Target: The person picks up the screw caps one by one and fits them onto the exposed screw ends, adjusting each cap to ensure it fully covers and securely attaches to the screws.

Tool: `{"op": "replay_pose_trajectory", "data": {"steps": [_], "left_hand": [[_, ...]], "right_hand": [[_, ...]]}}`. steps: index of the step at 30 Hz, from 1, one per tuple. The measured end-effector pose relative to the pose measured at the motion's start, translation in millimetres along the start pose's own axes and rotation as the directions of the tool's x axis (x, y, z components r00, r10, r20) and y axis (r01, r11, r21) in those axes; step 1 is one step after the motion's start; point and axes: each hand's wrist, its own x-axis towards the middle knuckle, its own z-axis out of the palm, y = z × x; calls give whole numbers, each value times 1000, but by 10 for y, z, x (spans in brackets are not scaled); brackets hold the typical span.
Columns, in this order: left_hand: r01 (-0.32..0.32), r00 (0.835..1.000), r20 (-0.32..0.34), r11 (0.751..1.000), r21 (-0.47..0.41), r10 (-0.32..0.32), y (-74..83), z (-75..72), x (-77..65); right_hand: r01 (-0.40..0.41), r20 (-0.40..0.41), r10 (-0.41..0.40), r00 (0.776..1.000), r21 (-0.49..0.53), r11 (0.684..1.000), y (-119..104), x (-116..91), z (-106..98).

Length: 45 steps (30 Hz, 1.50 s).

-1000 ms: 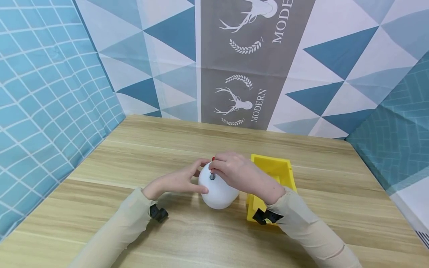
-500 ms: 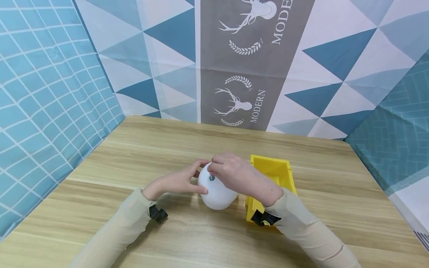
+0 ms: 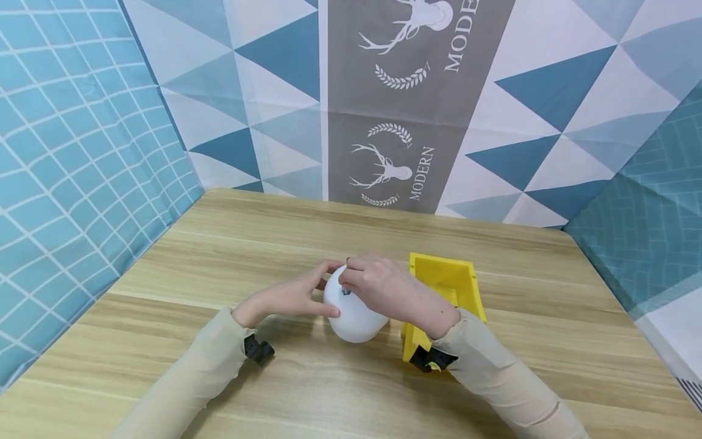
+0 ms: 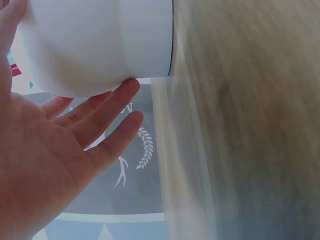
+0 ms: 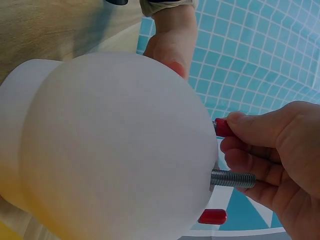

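Observation:
A white, smooth, dome-topped object stands on the table in the head view. My left hand holds it from the left, thumb in front and fingers behind. In the left wrist view, fingertips touch its side. A threaded metal bolt sticks out of its top. My right hand is over the top, and in the right wrist view its thumb and finger pinch a small red-capped piece beside the bolt. A second red piece shows on the bolt's other side. The right hand hides most of this in the head view.
Right of the white object stands a yellow bin, partly behind the right forearm. Wood-grain table spreads all around. Patterned cloth walls rise at the back and sides. A black wrist mount is on each sleeve.
The right hand's fingers have shifted slightly and lowered at the top of the white object. The red piece that showed above them is now hidden in the head view. The left hand stays put.

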Motion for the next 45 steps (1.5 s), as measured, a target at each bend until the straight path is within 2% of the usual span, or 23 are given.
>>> {"op": "replay_pose_trajectory", "data": {"steps": [13,20,27,31,37,45], "left_hand": [[18,1000,2,1000,-6,-18,-39,-5,3],[20,1000,0,1000,-2,-20,-8,-10,-4],[20,1000,4,1000,-9,-20,2,-8,5],[16,1000,-3,1000,-3,-16,4,-4,9],[15,1000,4,1000,-6,-15,-4,1,15],[30,1000,0,1000,2,-30,-3,-5,8]], "right_hand": [[-48,47,46,998,44,998,-3,9,32],[-92,74,85,994,92,991,3,16,51],[-60,42,55,998,126,990,50,2,81],[-62,51,54,997,155,986,75,-2,76],[-113,109,93,990,194,975,93,-17,10],[-217,167,183,969,213,953,159,-92,-133]]}}
